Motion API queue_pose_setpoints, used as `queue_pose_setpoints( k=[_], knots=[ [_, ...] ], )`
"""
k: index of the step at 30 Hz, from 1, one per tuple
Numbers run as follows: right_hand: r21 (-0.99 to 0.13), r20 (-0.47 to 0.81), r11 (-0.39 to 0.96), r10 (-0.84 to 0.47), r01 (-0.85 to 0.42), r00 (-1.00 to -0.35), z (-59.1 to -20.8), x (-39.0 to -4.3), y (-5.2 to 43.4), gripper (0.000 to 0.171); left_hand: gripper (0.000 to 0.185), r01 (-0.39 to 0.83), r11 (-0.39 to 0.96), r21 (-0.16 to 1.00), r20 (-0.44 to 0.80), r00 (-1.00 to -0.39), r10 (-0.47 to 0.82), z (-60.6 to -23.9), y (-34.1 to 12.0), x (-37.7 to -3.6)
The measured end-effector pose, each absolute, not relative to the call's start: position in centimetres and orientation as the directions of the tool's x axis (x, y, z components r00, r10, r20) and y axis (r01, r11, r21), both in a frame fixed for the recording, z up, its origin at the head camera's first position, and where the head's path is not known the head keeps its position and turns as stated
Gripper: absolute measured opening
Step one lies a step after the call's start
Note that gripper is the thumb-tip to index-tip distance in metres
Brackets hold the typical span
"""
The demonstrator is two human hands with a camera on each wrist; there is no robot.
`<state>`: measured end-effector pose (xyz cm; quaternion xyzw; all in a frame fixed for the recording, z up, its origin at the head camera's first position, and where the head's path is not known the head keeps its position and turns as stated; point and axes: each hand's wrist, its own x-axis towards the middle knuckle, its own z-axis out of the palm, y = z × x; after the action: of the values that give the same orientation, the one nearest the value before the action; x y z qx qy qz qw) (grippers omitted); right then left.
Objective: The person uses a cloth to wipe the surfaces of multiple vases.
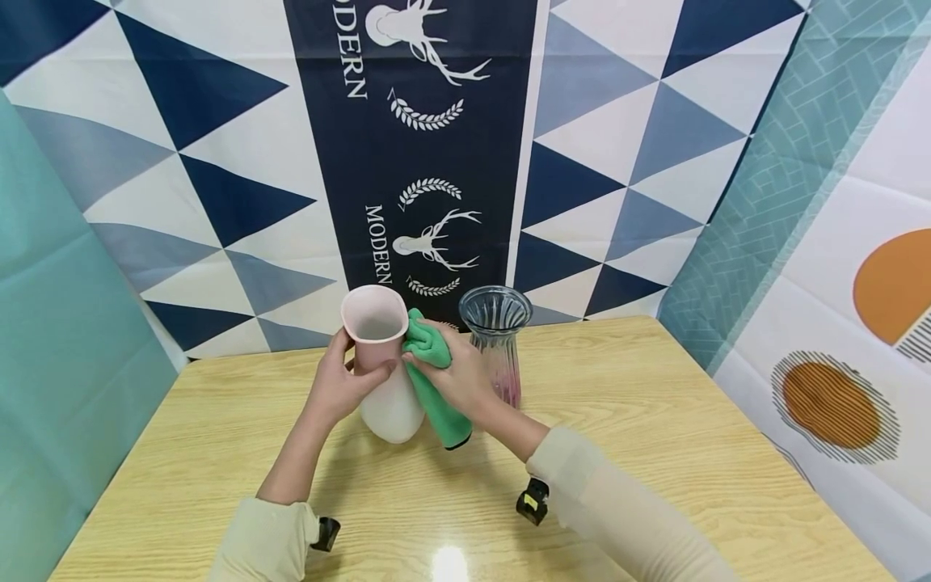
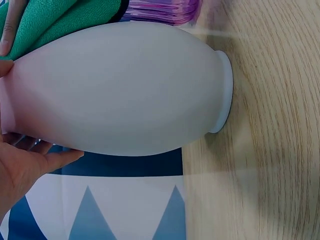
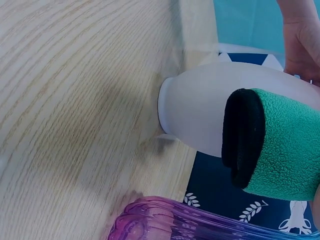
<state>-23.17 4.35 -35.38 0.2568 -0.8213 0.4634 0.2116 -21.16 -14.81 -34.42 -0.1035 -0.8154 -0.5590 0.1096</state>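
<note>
A pink-to-white vase (image 1: pixel 393 408) stands upright near the back of the table, its wide pink mouth facing up. My left hand (image 1: pixel 345 378) grips its neck from the left, thumb across the front. On the other side, my right hand (image 1: pixel 463 370) holds a folded green cloth (image 1: pixel 445 414) against the neck. The cloth's dark-edged end (image 3: pixel 245 135) hangs beside the white body in the right wrist view. The vase's foot (image 2: pixel 225 92) is at the wood surface in the left wrist view. Just right of the cloth is a ribbed glass vase (image 1: pixel 507 372), blue above and pink below.
The wooden table (image 1: pixel 618 453) runs back to a patterned wall covering (image 1: pixel 436 170) close behind both vases. A teal covering (image 1: pixel 73 323) borders the left side, and a white one with orange circles (image 1: pixel 858 323) borders the right.
</note>
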Motion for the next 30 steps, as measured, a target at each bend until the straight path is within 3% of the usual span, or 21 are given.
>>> queue_pose_setpoints(
  k=[30],
  knots=[
    [-0.606, 0.538, 0.549, -0.249, -0.575, -0.805, -39.3, -22.6, 5.3, 0.049, 0.072, 0.310, 0.348, 0.885, 0.316, -0.948, 0.040, -35.6, -15.2, -22.1]
  ],
)
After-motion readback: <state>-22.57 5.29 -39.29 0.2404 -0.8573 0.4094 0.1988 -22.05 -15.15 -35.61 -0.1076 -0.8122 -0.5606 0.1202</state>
